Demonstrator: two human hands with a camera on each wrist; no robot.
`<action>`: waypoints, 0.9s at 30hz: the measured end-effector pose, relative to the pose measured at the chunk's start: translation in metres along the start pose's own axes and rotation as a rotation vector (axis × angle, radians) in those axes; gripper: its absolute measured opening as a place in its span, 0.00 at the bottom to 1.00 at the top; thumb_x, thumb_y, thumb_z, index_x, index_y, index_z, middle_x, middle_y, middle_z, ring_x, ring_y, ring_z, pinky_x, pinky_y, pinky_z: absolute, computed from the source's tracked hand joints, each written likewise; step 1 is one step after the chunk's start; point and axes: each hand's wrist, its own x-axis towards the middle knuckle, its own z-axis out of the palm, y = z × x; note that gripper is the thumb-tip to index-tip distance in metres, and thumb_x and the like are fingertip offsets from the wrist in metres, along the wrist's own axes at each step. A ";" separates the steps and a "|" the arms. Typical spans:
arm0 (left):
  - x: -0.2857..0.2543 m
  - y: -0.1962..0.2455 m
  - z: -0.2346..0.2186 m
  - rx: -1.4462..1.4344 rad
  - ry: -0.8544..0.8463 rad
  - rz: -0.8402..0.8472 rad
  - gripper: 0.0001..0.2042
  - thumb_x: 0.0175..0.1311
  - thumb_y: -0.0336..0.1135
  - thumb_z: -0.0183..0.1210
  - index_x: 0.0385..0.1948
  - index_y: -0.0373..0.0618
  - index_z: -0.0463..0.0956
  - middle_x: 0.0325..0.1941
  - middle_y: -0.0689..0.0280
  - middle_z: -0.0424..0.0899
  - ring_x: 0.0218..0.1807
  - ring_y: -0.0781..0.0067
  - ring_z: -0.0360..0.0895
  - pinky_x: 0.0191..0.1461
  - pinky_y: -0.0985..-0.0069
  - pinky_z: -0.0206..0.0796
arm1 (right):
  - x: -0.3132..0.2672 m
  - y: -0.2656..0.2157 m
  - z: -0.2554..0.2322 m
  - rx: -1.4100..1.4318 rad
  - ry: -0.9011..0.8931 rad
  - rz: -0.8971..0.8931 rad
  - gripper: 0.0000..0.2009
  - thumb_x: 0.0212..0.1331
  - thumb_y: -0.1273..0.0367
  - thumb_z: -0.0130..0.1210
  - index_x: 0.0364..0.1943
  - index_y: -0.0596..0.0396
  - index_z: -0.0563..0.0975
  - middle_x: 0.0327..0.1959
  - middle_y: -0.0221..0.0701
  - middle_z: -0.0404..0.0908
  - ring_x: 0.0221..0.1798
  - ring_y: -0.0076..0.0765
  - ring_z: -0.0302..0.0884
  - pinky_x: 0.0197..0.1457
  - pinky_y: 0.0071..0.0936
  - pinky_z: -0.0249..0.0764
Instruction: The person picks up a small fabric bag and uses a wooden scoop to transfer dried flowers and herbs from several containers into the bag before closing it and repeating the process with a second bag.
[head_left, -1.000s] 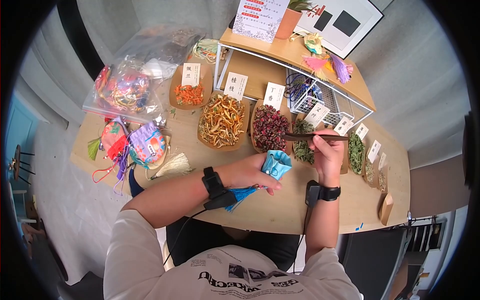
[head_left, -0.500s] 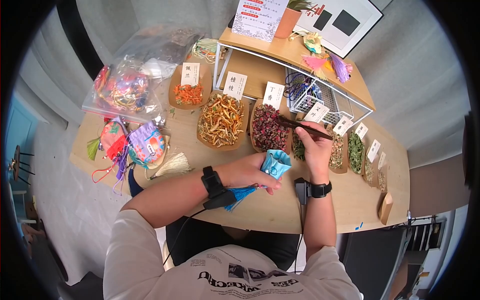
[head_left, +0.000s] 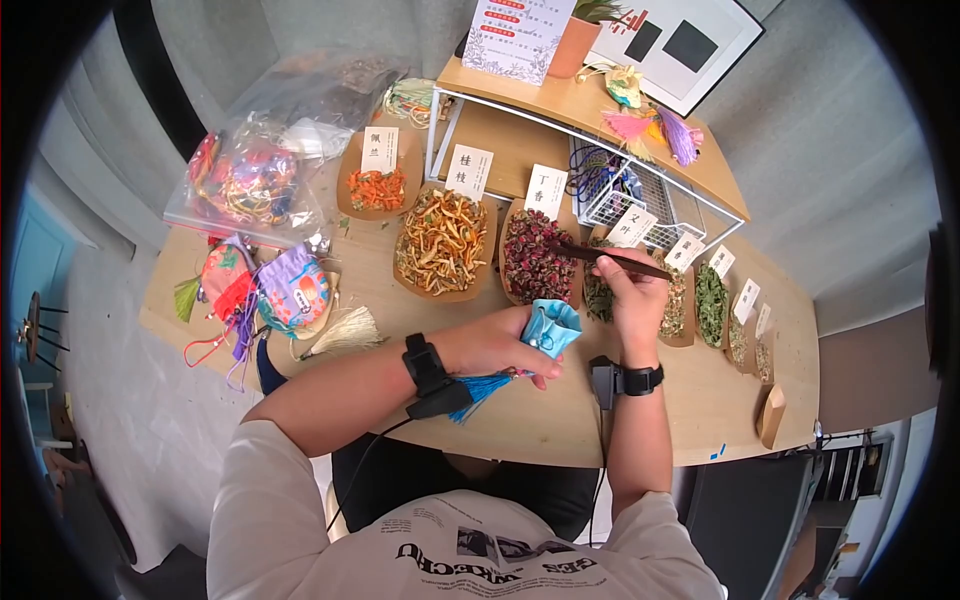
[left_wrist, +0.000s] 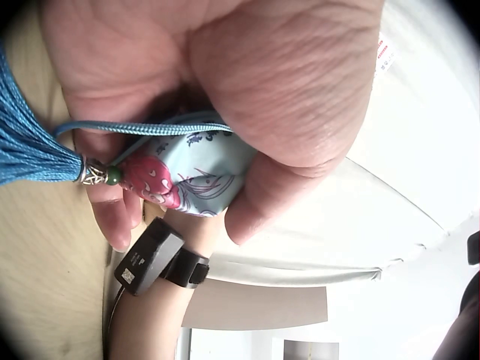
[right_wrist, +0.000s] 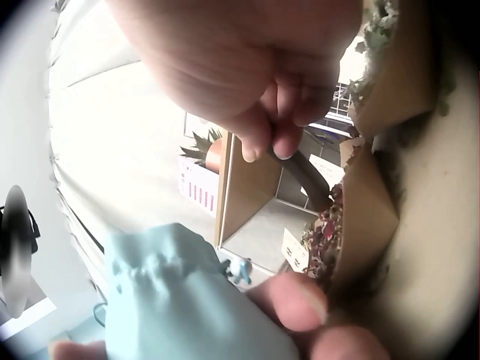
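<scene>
The left hand (head_left: 497, 345) grips a light blue drawstring pouch (head_left: 552, 328), its gathered mouth facing up and right. In the left wrist view the pouch (left_wrist: 199, 172) shows a pink pattern and a blue tassel (left_wrist: 34, 142) hanging off it. The right hand (head_left: 636, 300) pinches a dark brown tool (head_left: 625, 262) between thumb and fingers. The tool's far end lies at the dried dark red buds (head_left: 538, 262) in a paper tray; in the right wrist view the tool (right_wrist: 306, 176) reaches down to the buds (right_wrist: 324, 238).
Left of the buds are trays of yellow-brown strips (head_left: 443, 243) and orange pieces (head_left: 377, 188). Green herbs (head_left: 711, 305) and other trays run to the right. Finished-looking pouches (head_left: 295, 288) and a plastic bag (head_left: 260, 180) lie at left. A wooden shelf (head_left: 590, 115) stands behind.
The right hand has moved left and slightly down, taking the dark tool from over the green leaves to the red buds. The left hand and pouch have barely moved.
</scene>
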 end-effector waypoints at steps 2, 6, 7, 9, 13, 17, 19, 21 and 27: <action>-0.001 0.001 0.001 -0.010 0.001 0.009 0.18 0.62 0.31 0.67 0.51 0.46 0.71 0.46 0.67 0.82 0.42 0.73 0.85 0.37 0.81 0.67 | 0.003 0.001 -0.014 0.205 -0.016 0.003 0.08 0.60 0.79 0.63 0.43 0.63 0.82 0.38 0.35 0.86 0.35 0.25 0.82 0.42 0.21 0.77; -0.001 0.001 0.001 -0.041 0.013 0.020 0.18 0.63 0.31 0.66 0.52 0.46 0.70 0.47 0.67 0.82 0.42 0.72 0.85 0.36 0.81 0.67 | -0.003 -0.014 -0.027 0.634 -0.245 0.045 0.08 0.60 0.80 0.60 0.43 0.64 0.80 0.38 0.42 0.85 0.32 0.29 0.81 0.40 0.24 0.78; -0.001 0.001 0.000 -0.043 0.018 0.003 0.19 0.63 0.31 0.66 0.52 0.47 0.70 0.47 0.67 0.82 0.42 0.72 0.85 0.36 0.81 0.67 | -0.004 -0.016 -0.029 0.581 -0.329 0.049 0.08 0.60 0.81 0.59 0.43 0.65 0.80 0.38 0.44 0.85 0.33 0.30 0.81 0.40 0.25 0.79; -0.001 0.001 0.000 -0.044 0.022 -0.016 0.19 0.63 0.31 0.66 0.53 0.47 0.70 0.47 0.67 0.82 0.42 0.72 0.85 0.36 0.81 0.67 | -0.006 -0.018 -0.022 0.548 -0.275 0.051 0.08 0.60 0.81 0.60 0.43 0.65 0.80 0.38 0.44 0.85 0.33 0.30 0.81 0.40 0.24 0.78; -0.001 0.001 0.001 -0.036 0.022 0.007 0.17 0.63 0.31 0.66 0.51 0.46 0.71 0.47 0.67 0.82 0.42 0.72 0.85 0.36 0.81 0.67 | -0.004 -0.007 -0.006 0.193 -0.109 -0.019 0.09 0.59 0.80 0.63 0.43 0.63 0.82 0.39 0.35 0.86 0.36 0.24 0.81 0.42 0.20 0.76; -0.002 0.003 0.002 -0.043 0.013 0.012 0.16 0.63 0.32 0.66 0.49 0.46 0.72 0.46 0.67 0.82 0.42 0.72 0.85 0.37 0.81 0.68 | -0.003 0.003 0.001 -0.017 -0.087 -0.006 0.09 0.58 0.79 0.65 0.43 0.61 0.83 0.39 0.29 0.86 0.40 0.20 0.81 0.44 0.18 0.76; -0.002 0.002 0.001 -0.030 0.013 0.008 0.16 0.63 0.32 0.66 0.50 0.46 0.72 0.46 0.67 0.82 0.42 0.72 0.85 0.37 0.81 0.68 | -0.004 0.004 0.004 -0.048 -0.101 0.002 0.09 0.58 0.79 0.65 0.43 0.61 0.83 0.39 0.29 0.86 0.40 0.20 0.81 0.44 0.19 0.76; -0.002 0.001 0.000 -0.016 0.012 0.005 0.16 0.63 0.32 0.66 0.50 0.46 0.72 0.46 0.68 0.82 0.42 0.72 0.86 0.37 0.81 0.68 | -0.005 0.005 0.006 -0.090 -0.103 -0.036 0.09 0.58 0.79 0.65 0.42 0.62 0.83 0.38 0.30 0.86 0.41 0.21 0.82 0.45 0.19 0.77; -0.002 0.001 0.001 -0.014 0.010 0.002 0.16 0.63 0.32 0.66 0.50 0.47 0.71 0.46 0.68 0.82 0.42 0.73 0.86 0.36 0.82 0.67 | -0.008 -0.001 0.005 -0.105 -0.070 -0.025 0.08 0.59 0.79 0.64 0.42 0.63 0.83 0.38 0.32 0.86 0.39 0.23 0.82 0.44 0.20 0.77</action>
